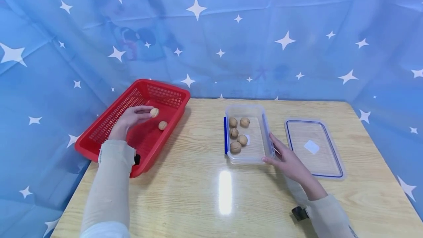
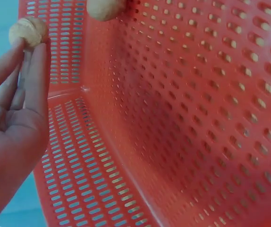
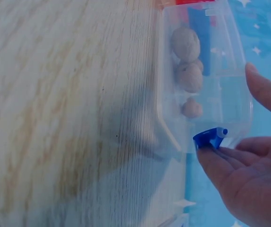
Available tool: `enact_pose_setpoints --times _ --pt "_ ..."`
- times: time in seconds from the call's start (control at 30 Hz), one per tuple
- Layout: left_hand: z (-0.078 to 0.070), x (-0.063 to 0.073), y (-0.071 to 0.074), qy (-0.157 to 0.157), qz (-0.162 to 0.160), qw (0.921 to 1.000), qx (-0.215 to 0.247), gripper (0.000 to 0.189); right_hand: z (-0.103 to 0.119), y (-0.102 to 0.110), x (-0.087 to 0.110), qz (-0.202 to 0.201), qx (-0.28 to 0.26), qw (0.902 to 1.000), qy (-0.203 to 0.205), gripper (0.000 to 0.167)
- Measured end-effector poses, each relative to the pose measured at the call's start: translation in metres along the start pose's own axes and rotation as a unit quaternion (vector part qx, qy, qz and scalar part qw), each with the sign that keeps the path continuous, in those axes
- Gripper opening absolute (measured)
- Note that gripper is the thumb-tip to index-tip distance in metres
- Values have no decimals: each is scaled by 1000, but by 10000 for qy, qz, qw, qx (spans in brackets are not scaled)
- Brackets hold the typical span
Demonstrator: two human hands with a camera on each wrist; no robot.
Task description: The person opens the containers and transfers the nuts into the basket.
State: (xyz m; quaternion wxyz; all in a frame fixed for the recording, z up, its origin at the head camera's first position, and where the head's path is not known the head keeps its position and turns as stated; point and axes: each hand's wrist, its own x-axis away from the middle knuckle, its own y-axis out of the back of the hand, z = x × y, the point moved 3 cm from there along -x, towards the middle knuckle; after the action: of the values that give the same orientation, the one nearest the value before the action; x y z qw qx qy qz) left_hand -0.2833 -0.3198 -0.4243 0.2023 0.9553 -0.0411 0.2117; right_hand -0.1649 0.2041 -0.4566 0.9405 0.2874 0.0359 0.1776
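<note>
My left hand [image 1: 133, 117] reaches over the red basket [image 1: 180, 113] and pinches a walnut [image 1: 154, 112] between thumb and fingertips. In the left wrist view that walnut [image 2: 29, 32] sits at the tips of the fingers. A second walnut [image 1: 162, 125] lies on the basket floor, just right of the hand. My right hand [image 1: 289, 161] holds the clear plastic container [image 1: 254, 157] by its near right corner, thumb at the rim and fingers along the right side by a blue latch [image 3: 211, 137]. Several walnuts [image 1: 235, 147] lie inside, mostly along its left side.
A clear lid [image 1: 314, 162] with a blue seal lies flat on the wooden table [image 1: 185, 194], right of the container. Behind the table hangs a blue star-patterned cloth [image 1: 211, 39]. Along the container's left side hangs a blue latch [image 1: 226, 135].
</note>
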Motion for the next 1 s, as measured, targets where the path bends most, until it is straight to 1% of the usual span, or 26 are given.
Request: enact_pose_setpoints --times 0.07,0.17,0.27,0.37,0.53,0.57,0.67,0.77,0.8,1.0 --pt "0 1 -3 62 -71 9998 -171 60 -1 0 2 -5 0 10000 -23 88" --pt "-1 1 -7 60 -130 9991 -401 57 -1 -1 3 -30 17 10000 6 88" --pt "0 0 -10 -95 -51 9969 -785 52 -1 -1 3 -44 45 10000 21 88" --pt "2 -3 -12 -287 98 9934 -1106 47 0 -1 2 -29 26 10000 36 88" --pt "2 -5 -13 -565 146 9856 -1588 46 4 0 2 -1 -19 10000 92 88" --pt "2 -5 -13 -572 189 9846 -1638 48 4 0 2 -8 -22 10000 89 88" --pt "3 -3 -16 -432 277 9857 -1607 53 6 1 3 6 -43 10000 78 88" --pt "4 -1 -19 -222 269 9883 -1482 57 6 2 3 28 -50 10000 43 88" --pt "4 -1 -19 -191 240 9881 -1507 57 6 2 3 34 -55 10000 42 88" --pt "6 -3 -21 -231 302 9837 -1757 57 7 3 2 46 -45 10000 35 88"
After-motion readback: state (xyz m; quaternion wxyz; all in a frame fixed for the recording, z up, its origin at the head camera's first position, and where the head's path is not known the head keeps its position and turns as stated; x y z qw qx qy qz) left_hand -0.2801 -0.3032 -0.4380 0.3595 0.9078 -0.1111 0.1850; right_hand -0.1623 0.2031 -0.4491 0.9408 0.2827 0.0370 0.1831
